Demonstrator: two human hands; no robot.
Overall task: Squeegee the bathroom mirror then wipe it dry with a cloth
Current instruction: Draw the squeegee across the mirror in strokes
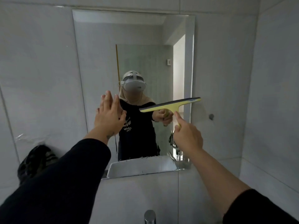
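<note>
The rectangular bathroom mirror (97,46) hangs on the white tiled wall in front of me. My right hand (187,135) grips the handle of a yellow squeegee (171,105), whose dark blade lies nearly level against the right half of the glass, tilted up to the right. My left hand (110,112) is flat with fingers together, palm pressed on the mirror's left side at mid height. No cloth is in either hand.
A dark striped bundle of fabric (37,160) hangs on the wall at lower left. A chrome tap (149,216) sits at the bottom centre. A small wall hook (211,116) is right of the mirror. A person's reflection fills the mirror's middle.
</note>
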